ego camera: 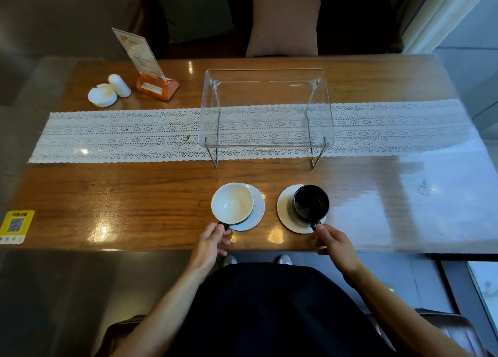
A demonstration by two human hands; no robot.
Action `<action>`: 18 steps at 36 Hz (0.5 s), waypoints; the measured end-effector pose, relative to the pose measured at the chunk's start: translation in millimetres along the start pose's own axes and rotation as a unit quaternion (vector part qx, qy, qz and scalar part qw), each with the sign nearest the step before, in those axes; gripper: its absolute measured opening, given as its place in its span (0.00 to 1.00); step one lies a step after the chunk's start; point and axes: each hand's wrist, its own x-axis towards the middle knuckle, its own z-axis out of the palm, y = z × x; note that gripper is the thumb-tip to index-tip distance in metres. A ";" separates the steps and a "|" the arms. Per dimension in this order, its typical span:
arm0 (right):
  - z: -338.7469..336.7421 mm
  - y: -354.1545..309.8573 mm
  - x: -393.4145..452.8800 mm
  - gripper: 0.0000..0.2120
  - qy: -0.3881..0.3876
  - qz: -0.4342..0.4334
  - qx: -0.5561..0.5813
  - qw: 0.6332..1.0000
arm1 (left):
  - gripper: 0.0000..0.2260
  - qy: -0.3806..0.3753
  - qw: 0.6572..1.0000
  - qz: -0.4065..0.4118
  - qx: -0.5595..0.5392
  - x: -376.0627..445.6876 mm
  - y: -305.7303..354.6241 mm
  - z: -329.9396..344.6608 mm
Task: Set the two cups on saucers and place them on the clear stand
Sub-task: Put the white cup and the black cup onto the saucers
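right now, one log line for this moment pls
stage: cups over saucers | left hand: on white cup handle | right hand: on black cup handle | clear stand: empty

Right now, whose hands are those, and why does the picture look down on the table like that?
A person wears a camera on their head, so you see what they see: their own arms reaching forward. The left hand has a grip on the handle of a white cup, and the right hand on a black cup. Each cup is over a white saucer, a bit off-centre. Behind them a clear stand waits, empty, on a lace runner. Far left are a menu card and a white ashtray.
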 end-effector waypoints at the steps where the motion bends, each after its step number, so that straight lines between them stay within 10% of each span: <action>1: 0.5 0.1 -0.2 0.20 -0.002 0.002 0.000 1.000 | 0.09 -0.002 1.000 -0.002 0.004 1.2 -0.9 0.2; 18: -0.3 1.0 6.0 0.19 -0.007 0.012 -0.028 0.999 | 0.10 -0.024 0.998 -0.012 0.064 8.7 1.7 8.9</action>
